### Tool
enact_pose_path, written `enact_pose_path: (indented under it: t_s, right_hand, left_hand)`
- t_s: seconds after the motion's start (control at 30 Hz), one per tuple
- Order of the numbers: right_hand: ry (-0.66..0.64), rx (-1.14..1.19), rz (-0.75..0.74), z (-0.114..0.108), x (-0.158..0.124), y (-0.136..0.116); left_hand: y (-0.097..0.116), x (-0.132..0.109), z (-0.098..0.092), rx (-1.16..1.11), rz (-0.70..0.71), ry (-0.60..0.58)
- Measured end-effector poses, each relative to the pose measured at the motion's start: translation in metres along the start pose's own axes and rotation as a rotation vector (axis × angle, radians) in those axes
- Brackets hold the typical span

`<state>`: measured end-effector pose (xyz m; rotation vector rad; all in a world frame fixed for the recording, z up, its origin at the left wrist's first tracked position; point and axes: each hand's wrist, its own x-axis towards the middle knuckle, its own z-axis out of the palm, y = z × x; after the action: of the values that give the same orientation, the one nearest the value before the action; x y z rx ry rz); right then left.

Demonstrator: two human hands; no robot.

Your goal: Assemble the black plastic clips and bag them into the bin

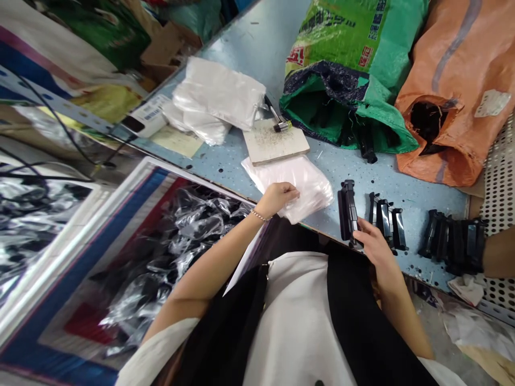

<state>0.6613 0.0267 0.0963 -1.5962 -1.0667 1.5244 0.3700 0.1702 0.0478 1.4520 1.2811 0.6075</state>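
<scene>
My left hand (277, 197) rests on a stack of clear plastic bags (298, 182) at the table's near edge, fingers curled and pinching the top bag. My right hand (372, 244) grips the near end of a black plastic part (347, 209) that lies on the blue table (249, 48). Just to its right lie two more black parts (387, 220), and further right a row of several black parts (453, 241).
A square board (273, 142) with a small hammer (277, 120) lies behind the bags. White bag bundles (219, 96) sit at the back left. A green sack (346, 80) and an orange sack (454, 91) lie open behind. A bin of bagged black parts (161, 257) stands left.
</scene>
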Motion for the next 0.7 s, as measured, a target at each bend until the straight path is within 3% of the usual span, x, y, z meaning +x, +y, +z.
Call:
enact_pose_path:
  t_s: [0.13, 0.23, 0.33, 0.47, 0.57, 0.7]
  right_hand:
    - [-0.409, 0.495, 0.104, 0.037, 0.008, 0.000]
    - [-0.520, 0.744, 0.273, 0.060, 0.025, 0.013]
    - [-0.466, 0.890, 0.410, 0.064, 0.036, 0.028]
    - [-0.460, 0.938, 0.425, 0.059, 0.041, 0.035]
    - [-0.424, 0.867, 0.352, 0.062, 0.046, 0.032]
    - [-0.191, 0.579, 0.108, 0.077, 0.040, 0.023]
  left_hand:
    - [-0.006, -0.003, 0.013, -0.191, 0.015, 0.095]
    - [-0.013, -0.008, 0.018, -0.029, 0.128, 0.176]
    - [-0.017, -0.015, 0.013, 0.311, 0.347, 0.220]
    - [-0.011, -0.035, 0.013, 0.616, 0.588, 0.264]
    - [0.002, -0.059, 0.028, 0.624, 0.798, 0.120]
    - [0.017, -0.088, 0.050, 0.500, 0.961, -0.050]
